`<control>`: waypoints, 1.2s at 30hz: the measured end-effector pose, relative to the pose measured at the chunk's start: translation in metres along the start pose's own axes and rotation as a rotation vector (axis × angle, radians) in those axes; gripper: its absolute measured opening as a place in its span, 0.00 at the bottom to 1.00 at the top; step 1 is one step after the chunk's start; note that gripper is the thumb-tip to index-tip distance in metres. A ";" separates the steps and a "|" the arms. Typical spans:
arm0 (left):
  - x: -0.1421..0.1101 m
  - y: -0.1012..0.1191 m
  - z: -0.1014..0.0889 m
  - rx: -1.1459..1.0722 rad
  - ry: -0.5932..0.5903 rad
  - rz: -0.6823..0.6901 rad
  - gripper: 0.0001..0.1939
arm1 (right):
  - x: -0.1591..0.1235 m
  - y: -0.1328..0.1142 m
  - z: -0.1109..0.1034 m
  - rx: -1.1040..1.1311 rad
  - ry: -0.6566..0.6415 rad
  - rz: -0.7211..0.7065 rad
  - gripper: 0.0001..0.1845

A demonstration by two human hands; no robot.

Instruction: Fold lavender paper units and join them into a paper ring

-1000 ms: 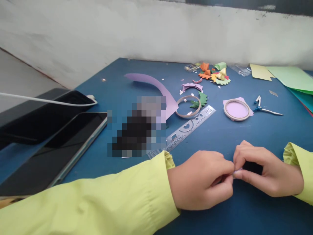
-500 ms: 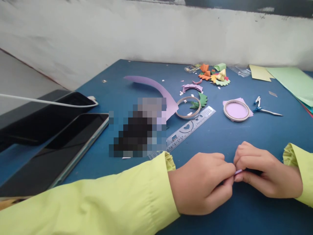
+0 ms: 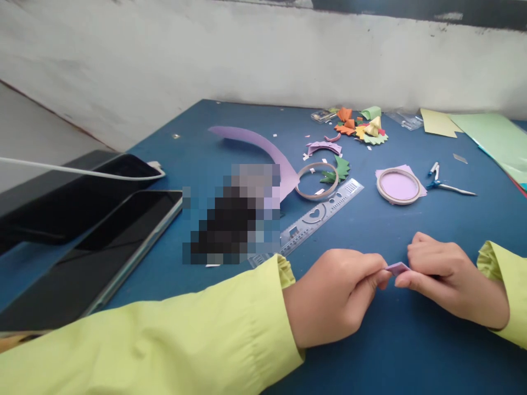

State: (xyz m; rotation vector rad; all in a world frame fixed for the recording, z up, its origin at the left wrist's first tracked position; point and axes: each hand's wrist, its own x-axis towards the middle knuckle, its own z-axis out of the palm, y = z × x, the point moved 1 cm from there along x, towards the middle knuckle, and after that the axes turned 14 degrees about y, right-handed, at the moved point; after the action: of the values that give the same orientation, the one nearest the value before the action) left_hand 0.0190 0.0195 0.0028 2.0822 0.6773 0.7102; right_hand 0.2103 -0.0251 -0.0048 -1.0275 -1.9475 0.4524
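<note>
Purple paper, one folded piece (image 3: 398, 268), bridges two hands: the left grip (image 3: 337, 296) pinches one end, the right grip (image 3: 457, 280) holds the other between thumb and fingers. Beyond them on the surface (image 3: 453, 219) lie one clear ruler (image 3: 304, 226) and two rings, a bare ring (image 3: 317, 196) and a paper-backed ring (image 3: 397, 201). Half a second ago, the fingertips were closer together and less purple showed.

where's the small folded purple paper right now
The small folded purple paper is right of centre in the head view, between the left hand and right hand, below the beige ring lying on purple sheets.
</note>
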 end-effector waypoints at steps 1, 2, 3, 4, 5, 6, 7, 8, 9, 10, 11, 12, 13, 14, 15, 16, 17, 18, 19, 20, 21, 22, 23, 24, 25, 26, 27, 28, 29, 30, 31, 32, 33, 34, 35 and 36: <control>0.000 0.000 0.000 -0.003 0.008 -0.017 0.14 | 0.000 0.000 0.000 0.003 -0.005 -0.002 0.21; 0.000 0.000 0.000 -0.008 0.015 -0.034 0.14 | 0.000 -0.001 0.000 0.003 -0.020 0.000 0.21; 0.000 0.001 0.000 -0.014 0.021 -0.053 0.14 | 0.000 -0.002 0.000 0.004 -0.044 0.004 0.20; 0.000 0.001 -0.001 -0.019 0.027 -0.075 0.14 | 0.001 -0.004 -0.001 0.003 -0.072 0.012 0.20; 0.001 0.002 -0.001 -0.023 0.036 -0.101 0.14 | 0.002 -0.004 -0.002 -0.001 -0.097 0.023 0.20; 0.002 0.003 -0.001 -0.025 0.048 -0.131 0.15 | 0.003 -0.004 -0.003 -0.011 -0.113 0.035 0.19; 0.003 0.003 -0.002 -0.027 0.066 -0.164 0.15 | 0.005 -0.002 -0.004 -0.026 -0.111 0.048 0.20; 0.004 0.004 -0.002 -0.030 0.088 -0.197 0.15 | 0.007 0.001 -0.007 -0.049 -0.089 0.066 0.20; 0.005 0.004 -0.003 -0.033 0.111 -0.228 0.16 | 0.010 0.006 -0.009 -0.078 -0.055 0.086 0.21; 0.006 0.005 -0.003 -0.034 0.131 -0.253 0.16 | 0.014 0.013 -0.012 -0.112 -0.014 0.111 0.22; 0.008 0.005 -0.004 -0.033 0.142 -0.268 0.15 | 0.018 0.020 -0.016 -0.154 0.034 0.143 0.22; 0.008 0.005 -0.004 -0.026 0.146 -0.273 0.15 | 0.023 0.029 -0.019 -0.193 0.079 0.170 0.23; 0.009 0.005 -0.004 -0.015 0.144 -0.268 0.14 | 0.028 0.037 -0.023 -0.233 0.121 0.196 0.23; 0.010 0.005 -0.003 -0.002 0.138 -0.256 0.14 | 0.033 0.046 -0.026 -0.270 0.148 0.219 0.23; 0.010 0.005 -0.003 0.013 0.132 -0.239 0.14 | 0.038 0.054 -0.029 -0.306 0.168 0.235 0.24; 0.011 0.004 -0.003 0.028 0.129 -0.220 0.14 | 0.042 0.061 -0.031 -0.346 0.189 0.248 0.25; 0.011 0.004 -0.003 0.043 0.127 -0.200 0.14 | 0.045 0.067 -0.033 -0.387 0.205 0.256 0.26; 0.010 0.004 -0.003 0.057 0.122 -0.179 0.14 | 0.048 0.072 -0.034 -0.428 0.215 0.263 0.25; 0.010 0.003 -0.003 0.070 0.114 -0.156 0.14 | 0.049 0.077 -0.036 -0.470 0.222 0.272 0.22; 0.009 0.003 -0.003 0.082 0.105 -0.130 0.14 | 0.049 0.081 -0.038 -0.509 0.225 0.279 0.19; 0.008 0.002 -0.002 0.096 0.095 -0.103 0.14 | 0.049 0.085 -0.039 -0.548 0.230 0.285 0.16; 0.007 0.002 -0.002 0.111 0.087 -0.075 0.14 | 0.048 0.089 -0.041 -0.586 0.238 0.289 0.14; 0.005 0.001 -0.001 0.129 0.080 -0.048 0.14 | 0.047 0.093 -0.044 -0.625 0.251 0.289 0.14; 0.004 0.001 0.000 0.149 0.078 -0.023 0.13 | 0.046 0.098 -0.046 -0.664 0.267 0.286 0.15; 0.003 0.000 0.001 0.171 0.076 0.000 0.13 | 0.045 0.103 -0.049 -0.704 0.285 0.280 0.16; 0.002 -0.001 0.002 0.193 0.074 0.023 0.12 | 0.044 0.108 -0.051 -0.741 0.300 0.269 0.16; 0.001 -0.002 0.003 0.213 0.072 0.046 0.12 | 0.043 0.113 -0.053 -0.775 0.308 0.255 0.16; 0.000 -0.002 0.004 0.233 0.069 0.069 0.12 | 0.043 0.117 -0.054 -0.805 0.310 0.238 0.17; -0.001 -0.002 0.004 0.252 0.067 0.092 0.12 | 0.042 0.119 -0.054 -0.829 0.306 0.217 0.17; -0.001 -0.003 0.005 0.269 0.065 0.115 0.12 | 0.042 0.120 -0.054 -0.846 0.295 0.194 0.16; -0.002 -0.003 0.005 0.284 0.062 0.138 0.12 | 0.041 0.120 -0.054 -0.857 0.278 0.168 0.16; -0.002 -0.002 0.004 0.298 0.060 0.158 0.11 | 0.040 0.118 -0.053 -0.862 0.258 0.140 0.15; -0.002 -0.002 0.004 0.311 0.058 0.175 0.11 | 0.039 0.115 -0.052 -0.860 0.235 0.110 0.14; -0.003 -0.002 0.004 0.322 0.058 0.190 0.11 | 0.037 0.111 -0.051 -0.853 0.212 0.080 0.13; -0.003 -0.002 0.004 0.331 0.057 0.203 0.11 | 0.035 0.107 -0.050 -0.843 0.192 0.052 0.13; -0.003 -0.003 0.004 0.341 0.056 0.215 0.11 | 0.034 0.104 -0.050 -0.832 0.177 0.026 0.13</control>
State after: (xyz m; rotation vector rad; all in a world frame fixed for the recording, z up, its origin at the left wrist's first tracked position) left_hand 0.0189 0.0169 -0.0022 2.4830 0.6469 0.8204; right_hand 0.2921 0.0598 -0.0258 -1.5335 -1.9788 -0.4793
